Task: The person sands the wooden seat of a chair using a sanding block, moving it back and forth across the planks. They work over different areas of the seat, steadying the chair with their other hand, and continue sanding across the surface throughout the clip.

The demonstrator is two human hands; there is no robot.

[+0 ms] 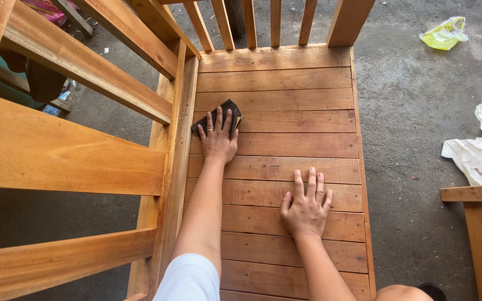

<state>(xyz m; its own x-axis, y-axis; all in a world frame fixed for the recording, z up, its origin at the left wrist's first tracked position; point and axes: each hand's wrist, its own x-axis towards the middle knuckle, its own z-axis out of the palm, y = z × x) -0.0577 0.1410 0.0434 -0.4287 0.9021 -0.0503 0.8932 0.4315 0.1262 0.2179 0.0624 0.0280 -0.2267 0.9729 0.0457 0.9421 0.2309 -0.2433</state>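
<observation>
I see the dark sandpaper point(222, 116) lying flat on the wooden slats point(291, 145), pinned under the fingertips of my left hand point(217, 139), whose fingers are slightly spread and pressing down, not curled around it. My right hand point(306, 207) holds nothing and rests palm-down nearer me, fingers loosely apart, which I judge braces my weight. The side rail point(177, 139) runs just left of the left fingers.

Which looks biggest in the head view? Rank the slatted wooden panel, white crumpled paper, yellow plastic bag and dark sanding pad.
1. slatted wooden panel
2. white crumpled paper
3 and 4. yellow plastic bag and dark sanding pad: look alike, pad partly covered by the left hand.
</observation>
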